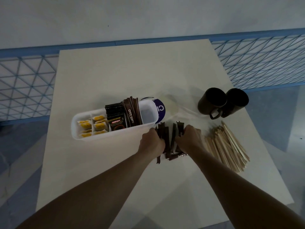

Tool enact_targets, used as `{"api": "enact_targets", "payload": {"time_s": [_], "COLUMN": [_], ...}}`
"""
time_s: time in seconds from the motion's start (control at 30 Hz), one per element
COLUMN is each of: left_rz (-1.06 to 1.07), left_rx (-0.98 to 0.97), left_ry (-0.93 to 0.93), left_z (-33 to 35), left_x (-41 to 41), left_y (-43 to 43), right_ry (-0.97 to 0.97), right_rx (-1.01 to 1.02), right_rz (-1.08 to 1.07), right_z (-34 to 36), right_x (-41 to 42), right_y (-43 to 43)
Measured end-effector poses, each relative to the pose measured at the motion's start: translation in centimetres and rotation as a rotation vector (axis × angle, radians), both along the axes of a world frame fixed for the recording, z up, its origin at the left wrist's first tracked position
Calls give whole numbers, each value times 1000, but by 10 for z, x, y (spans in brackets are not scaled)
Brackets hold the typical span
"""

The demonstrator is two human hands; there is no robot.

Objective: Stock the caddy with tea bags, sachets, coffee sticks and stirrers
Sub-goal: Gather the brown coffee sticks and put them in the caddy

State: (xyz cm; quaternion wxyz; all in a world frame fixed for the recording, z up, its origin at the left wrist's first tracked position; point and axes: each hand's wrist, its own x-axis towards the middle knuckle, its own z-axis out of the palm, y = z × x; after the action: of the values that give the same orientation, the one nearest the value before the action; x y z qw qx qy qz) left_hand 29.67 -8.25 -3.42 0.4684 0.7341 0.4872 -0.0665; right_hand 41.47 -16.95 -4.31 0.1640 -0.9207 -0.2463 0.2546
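Observation:
A white oblong caddy point(85, 138) lies on the white table point(115, 76). It holds yellow tea bags point(92, 127) at its left end, black Kopiko sachets point(115, 119) in the middle and some brown City Cafe sticks point(132, 111) upright; its right end shows bare bottom. A loose pile of brown coffee sticks point(170, 142) lies just right of the caddy. My left hand point(151, 140) and my right hand point(189, 138) close in on the pile from both sides, fingers curled round the sticks. Wooden stirrers point(227, 146) lie in a heap to the right.
Two dark mugs point(212, 101) stand at the back right of the table. A blue and white round pack point(160, 109) and a clear plastic wrapper point(181, 111) lie behind the caddy's right end. Blue mesh fencing point(264, 60) runs behind the table.

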Motion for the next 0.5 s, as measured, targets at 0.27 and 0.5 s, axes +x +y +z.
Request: {"api": "enact_targets", "payload": {"time_s": [0.27,0.5], "left_rz": [-18,-28], "left_rx": [-36,-67], "left_ry": [20,-12], "left_z": [4,10], "left_x": [-8,-12], "left_y": [6,7], "right_ry": [-25,-10], "right_rx": [-20,60], "right_rz": [51,71], "right_z": [-7,-8], "right_x": [0,1], "right_y": [0,0]}}
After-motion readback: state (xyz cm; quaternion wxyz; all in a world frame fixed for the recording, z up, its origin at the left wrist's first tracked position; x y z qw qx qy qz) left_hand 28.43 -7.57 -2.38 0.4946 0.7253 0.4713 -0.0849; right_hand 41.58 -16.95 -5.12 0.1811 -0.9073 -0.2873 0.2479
